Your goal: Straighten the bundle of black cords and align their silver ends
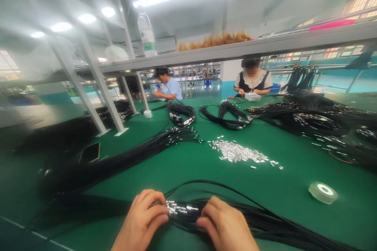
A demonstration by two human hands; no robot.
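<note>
At the near edge of the green table, a bundle of black cables (pixel 265 223) runs off to the lower right, with shiny metal ends (pixel 179 208) gathered between my hands. My left hand (pixel 145 215) is closed around the bundle at the left of these ends, its fingertips partly hidden. Just right of the ends, my right hand (pixel 220 219) has its fingers curled round the cables. One cable arches above both hands. Beyond them lies a loose pile of small silvery pieces (pixel 238 152).
A roll of clear tape (pixel 323 192) lies at the right. More cable bundles (pixel 118 160) cover the left and far side, near a phone (pixel 90 152). A shelf (pixel 182 58) on metal posts spans overhead. Two people (pixel 255 78) sit beyond the table.
</note>
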